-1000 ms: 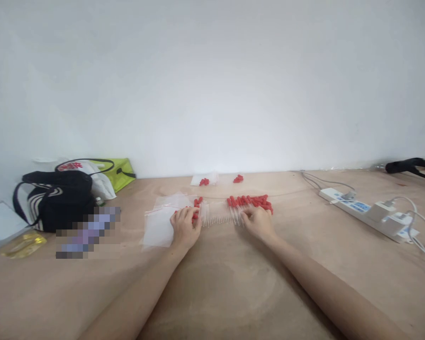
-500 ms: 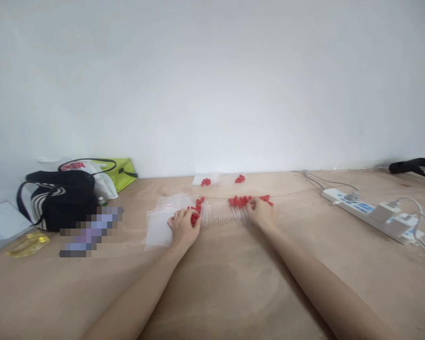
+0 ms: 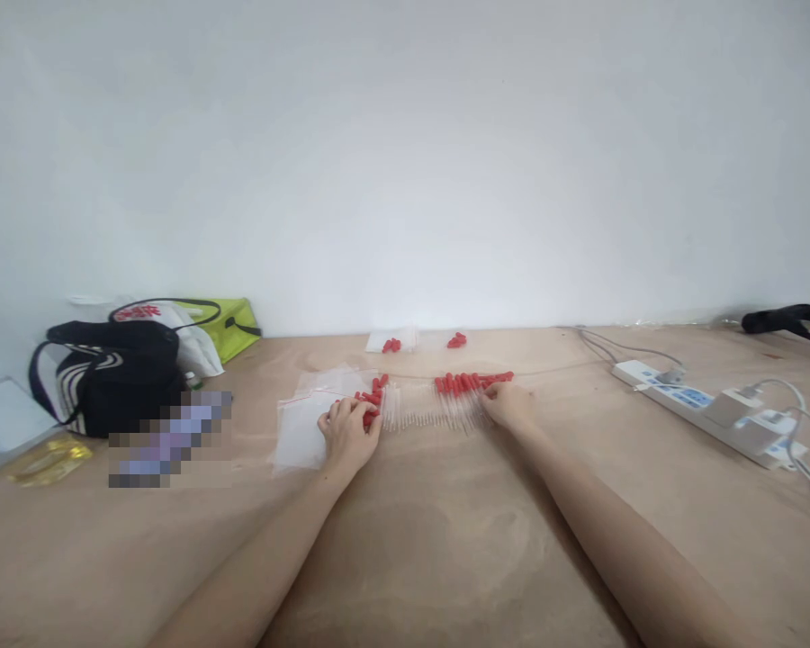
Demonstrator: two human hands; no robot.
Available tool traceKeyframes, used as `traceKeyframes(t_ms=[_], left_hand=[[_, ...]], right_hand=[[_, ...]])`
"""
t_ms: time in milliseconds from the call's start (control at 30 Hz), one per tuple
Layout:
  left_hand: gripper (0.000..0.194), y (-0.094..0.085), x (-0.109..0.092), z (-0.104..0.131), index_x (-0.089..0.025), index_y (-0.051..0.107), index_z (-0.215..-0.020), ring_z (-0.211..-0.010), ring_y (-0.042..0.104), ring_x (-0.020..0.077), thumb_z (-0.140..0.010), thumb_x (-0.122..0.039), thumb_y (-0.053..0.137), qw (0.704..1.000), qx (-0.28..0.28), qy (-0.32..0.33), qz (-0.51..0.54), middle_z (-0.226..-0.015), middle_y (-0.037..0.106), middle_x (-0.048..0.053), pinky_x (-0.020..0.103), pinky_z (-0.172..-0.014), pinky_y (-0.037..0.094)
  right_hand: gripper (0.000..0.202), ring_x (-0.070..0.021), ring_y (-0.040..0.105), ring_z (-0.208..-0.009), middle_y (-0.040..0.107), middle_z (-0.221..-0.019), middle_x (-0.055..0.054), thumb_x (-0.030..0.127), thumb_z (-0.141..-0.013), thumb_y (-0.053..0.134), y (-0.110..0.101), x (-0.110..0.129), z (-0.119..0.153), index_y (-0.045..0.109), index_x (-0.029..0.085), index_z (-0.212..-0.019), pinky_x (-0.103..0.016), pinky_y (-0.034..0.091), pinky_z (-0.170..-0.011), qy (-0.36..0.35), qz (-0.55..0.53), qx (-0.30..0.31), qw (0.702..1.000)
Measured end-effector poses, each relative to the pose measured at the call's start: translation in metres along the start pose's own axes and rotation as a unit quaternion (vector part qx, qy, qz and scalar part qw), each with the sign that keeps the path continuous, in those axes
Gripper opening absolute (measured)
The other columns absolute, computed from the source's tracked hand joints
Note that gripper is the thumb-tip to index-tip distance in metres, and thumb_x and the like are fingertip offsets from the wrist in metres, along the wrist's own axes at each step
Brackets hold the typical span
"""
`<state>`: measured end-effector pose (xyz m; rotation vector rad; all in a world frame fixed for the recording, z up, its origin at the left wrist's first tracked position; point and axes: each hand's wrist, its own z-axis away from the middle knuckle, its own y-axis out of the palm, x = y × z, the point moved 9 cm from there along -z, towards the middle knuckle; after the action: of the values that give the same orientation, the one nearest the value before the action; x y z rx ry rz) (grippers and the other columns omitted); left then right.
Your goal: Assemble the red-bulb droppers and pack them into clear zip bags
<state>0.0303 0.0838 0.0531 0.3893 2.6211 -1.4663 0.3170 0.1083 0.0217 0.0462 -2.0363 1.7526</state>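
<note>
Red caps (image 3: 460,385) and tubes (image 3: 395,412) lie at the right hand's (image 3: 509,407) ten o'clock, near its fingertips; its grip is unclear. The left hand (image 3: 349,434) curls beside a red pile (image 3: 370,418), grip hidden. Seemingly sorting, needing light fingertips; bags (image 3: 301,436) crowd nine, open table (image 3: 411,540) at six.

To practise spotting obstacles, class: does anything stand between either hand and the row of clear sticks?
Yes, for the left hand: a few red pieces lie at its fingertips, beside the row's left end. Nothing visible separates the right hand from the sticks.
</note>
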Motion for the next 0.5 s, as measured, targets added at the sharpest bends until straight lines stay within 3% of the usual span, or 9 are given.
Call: traceKeyframes(t_ms=[200,367,500], left_hand=[[0.011,0.0002,-0.0002,0.0000,-0.023,0.062,-0.078,-0.090,0.047,0.0237,-0.070,-0.027,0.056,1.000,-0.002,-0.001,0.001,-0.089,0.057,0.005,0.040,-0.078,0.027],[0.010,0.0009,-0.0003,0.0004,-0.023,0.062,-0.077,-0.090,0.047,0.0237,-0.070,-0.028,0.056,1.000,0.000,0.001,0.002,-0.089,0.057,0.005,0.039,-0.078,0.027],[0.010,0.0008,0.0001,0.0007,-0.023,0.062,-0.078,-0.090,0.046,0.0238,-0.070,-0.028,0.056,1.000,-0.005,0.001,0.002,-0.089,0.057,0.005,0.039,-0.078,0.027]], right_hand=[[0.025,-0.0211,0.057,-0.088,0.066,-0.088,-0.003,0.027,-0.071,0.045,0.0001,-0.0016,-0.0001,0.067,0.026,-0.084,-0.033,0.034,-0.079,-0.001,-0.012,-0.006,1.000],[0.023,-0.0225,0.057,-0.086,0.067,-0.083,-0.005,0.027,-0.069,0.046,-0.0017,0.0014,0.0026,0.068,0.025,-0.077,-0.038,0.030,-0.083,-0.001,0.010,-0.003,1.000],[0.026,-0.0221,0.056,-0.087,0.066,-0.084,-0.006,0.024,-0.072,0.043,-0.0087,0.0015,0.0041,0.067,0.025,-0.081,-0.038,0.029,-0.083,0.004,0.020,-0.032,0.999]])
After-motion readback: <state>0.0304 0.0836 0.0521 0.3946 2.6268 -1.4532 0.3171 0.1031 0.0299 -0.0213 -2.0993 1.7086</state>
